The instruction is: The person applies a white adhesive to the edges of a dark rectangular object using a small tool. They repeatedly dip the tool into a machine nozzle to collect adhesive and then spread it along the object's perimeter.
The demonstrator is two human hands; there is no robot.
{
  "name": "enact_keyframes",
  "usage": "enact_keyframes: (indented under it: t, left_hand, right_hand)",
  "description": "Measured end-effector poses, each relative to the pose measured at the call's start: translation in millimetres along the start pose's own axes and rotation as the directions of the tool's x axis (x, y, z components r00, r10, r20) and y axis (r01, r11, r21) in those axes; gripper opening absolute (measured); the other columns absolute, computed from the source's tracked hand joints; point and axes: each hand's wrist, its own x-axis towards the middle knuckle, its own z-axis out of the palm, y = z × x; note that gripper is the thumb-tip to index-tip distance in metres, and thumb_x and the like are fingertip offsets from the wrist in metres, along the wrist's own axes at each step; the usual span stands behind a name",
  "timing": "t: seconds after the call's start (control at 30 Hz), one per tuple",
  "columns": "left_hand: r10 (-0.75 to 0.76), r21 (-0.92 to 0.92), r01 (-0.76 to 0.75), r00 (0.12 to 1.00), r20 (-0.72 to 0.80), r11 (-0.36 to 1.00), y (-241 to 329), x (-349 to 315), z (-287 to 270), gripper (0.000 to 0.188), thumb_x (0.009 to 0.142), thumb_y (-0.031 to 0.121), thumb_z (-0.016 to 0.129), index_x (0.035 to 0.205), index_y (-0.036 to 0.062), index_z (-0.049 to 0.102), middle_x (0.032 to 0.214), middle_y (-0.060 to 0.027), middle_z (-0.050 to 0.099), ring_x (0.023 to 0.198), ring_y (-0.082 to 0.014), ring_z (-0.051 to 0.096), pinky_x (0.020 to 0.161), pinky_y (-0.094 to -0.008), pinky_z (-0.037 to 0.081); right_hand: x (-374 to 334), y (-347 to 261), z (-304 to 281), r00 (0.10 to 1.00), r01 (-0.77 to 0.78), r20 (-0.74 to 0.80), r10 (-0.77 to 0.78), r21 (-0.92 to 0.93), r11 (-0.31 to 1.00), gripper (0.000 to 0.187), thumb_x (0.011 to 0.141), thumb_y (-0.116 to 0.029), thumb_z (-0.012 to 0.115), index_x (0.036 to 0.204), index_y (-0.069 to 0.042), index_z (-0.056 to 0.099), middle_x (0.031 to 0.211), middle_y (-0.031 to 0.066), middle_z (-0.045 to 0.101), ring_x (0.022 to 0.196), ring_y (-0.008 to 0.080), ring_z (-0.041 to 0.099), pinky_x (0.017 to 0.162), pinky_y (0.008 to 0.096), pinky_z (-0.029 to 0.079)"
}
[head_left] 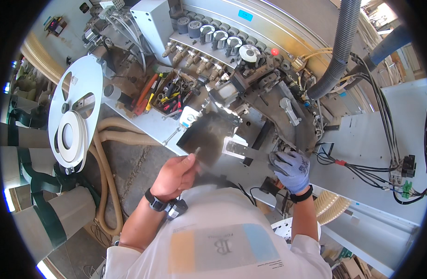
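Observation:
My bare left hand point(175, 176) is closed in a pinch, thumb against fingers. A small greyish piece point(197, 150) sticks up from its fingertips, too small and blurred to name. My right hand point(292, 171) wears a grey-blue glove, its fingers bent over a dark part at the machine's front. What lies under those fingers is mostly hidden. Just left of the glove, a flat grey strip point(253, 153) reaches leftward to a pale, frame-like end point(233, 147). Between the hands and the machine is a dark, dusty recess point(206, 135).
A tray of hand tools point(174, 93) sits on the machine bed, with a wrench point(171, 136) near its edge. Behind are rows of metal tool holders point(206, 35). A white tape reel point(74, 114) stands left; ribbed hoses point(106, 181) run below. Black cables point(357, 169) cross the right panel.

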Motion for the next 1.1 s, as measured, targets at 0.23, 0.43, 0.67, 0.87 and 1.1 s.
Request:
enact_keyframes:
  t: [0.23,0.43,0.67,0.87,1.1]
  left_hand:
    - [-0.016,-0.003,0.016,1.0,0.009,1.0,-1,4,-1,0.04,0.114,0.037,0.05,0.099,0.0011,0.059,0.059,0.0047,0.04,0.046,-0.0065,0.031,0.046,-0.0244,0.028]
    - [-0.054,0.003,0.054,0.999,-0.009,0.999,-1,7,-1,0.041,0.114,0.039,0.048,0.099,0.0019,0.059,0.059,0.0052,0.038,0.046,-0.0068,0.03,0.047,-0.0248,0.028]
    - [0.211,-0.055,-0.212,0.977,-0.028,0.976,21,-3,8,0.045,0.114,0.044,0.045,0.1,0.0043,0.06,0.058,0.0056,0.035,0.046,-0.0076,0.028,0.047,-0.026,0.026]
    - [0.3,0.075,-0.293,0.945,-0.126,0.953,30,-1,12,0.039,0.114,0.037,0.049,0.098,0.0021,0.059,0.06,0.006,0.037,0.047,-0.0051,0.027,0.043,-0.0247,0.021]
    - [0.193,0.143,-0.173,0.971,-0.138,0.974,11,8,28,0.041,0.114,0.038,0.049,0.097,0.0013,0.059,0.06,0.0052,0.039,0.049,-0.0049,0.03,0.044,-0.0237,0.024]
  right_hand:
    - [-3,-6,-6,1.0,0.016,0.013,-0.016,-0.008,1.0,0.045,0.059,-0.024,0.087,0.103,-0.025,0.075,0.116,-0.0018,0.074,0.091,0.0279,0.069,0.071,0.0425,0.057]
    - [-4,-9,-18,0.993,0.011,0.12,-0.005,-0.047,0.999,0.041,0.064,-0.026,0.084,0.104,-0.026,0.074,0.116,-0.0029,0.073,0.091,0.0264,0.068,0.07,0.0416,0.056]
    - [-37,-21,15,0.967,-0.107,0.245,0.069,0.146,0.983,0.035,0.081,-0.021,0.074,0.116,-0.015,0.076,0.104,0.003,0.075,0.079,0.0226,0.068,0.069,0.0372,0.056]
    - [-72,-45,41,0.673,-0.516,0.333,0.66,0.851,0.096,0.046,0.105,-0.032,0.053,0.134,0.001,0.065,0.073,0.0035,0.064,0.058,0.0094,0.054,0.052,0.0236,0.042]
    - [-68,-63,53,0.634,-0.533,0.464,0.618,0.842,-0.085,0.05,0.102,-0.036,0.062,0.128,0.006,0.069,0.082,0.006,0.072,0.054,0.0063,0.051,0.05,0.0233,0.04]
